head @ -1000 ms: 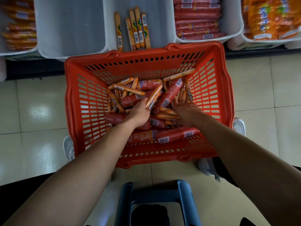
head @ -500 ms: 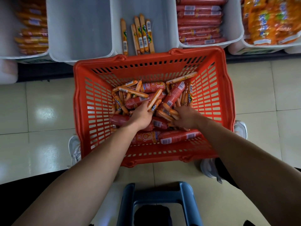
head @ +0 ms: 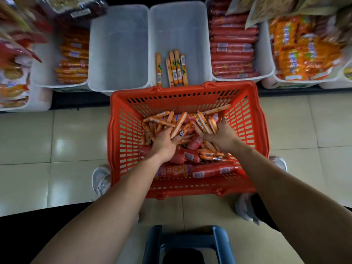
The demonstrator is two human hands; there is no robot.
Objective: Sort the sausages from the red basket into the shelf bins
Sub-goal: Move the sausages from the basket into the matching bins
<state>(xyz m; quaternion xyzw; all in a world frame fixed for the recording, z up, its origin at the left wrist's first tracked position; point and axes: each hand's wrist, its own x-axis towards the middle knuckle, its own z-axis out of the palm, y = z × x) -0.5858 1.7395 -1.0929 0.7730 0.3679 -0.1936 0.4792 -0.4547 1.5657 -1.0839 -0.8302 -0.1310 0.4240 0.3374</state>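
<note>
The red basket stands on the floor below the shelf, holding a heap of thin orange sausages and thick red sausages. Inside it my left hand grips a couple of thin orange sausages. My right hand holds a bunch of thin orange sausages raised a little above the heap. Behind the basket a white bin contains several thin orange sausages at its front. The white bin to its left has nothing in it.
A bin of red sausages sits right of the middle bins, then a bin of orange packs. A bin of orange sausages is at the left. My shoes flank the basket; a blue stool stands near me.
Both hands have closed on thin orange sausages and lifted them up from the heap. The view has tilted up, showing more of the shelf bins.
</note>
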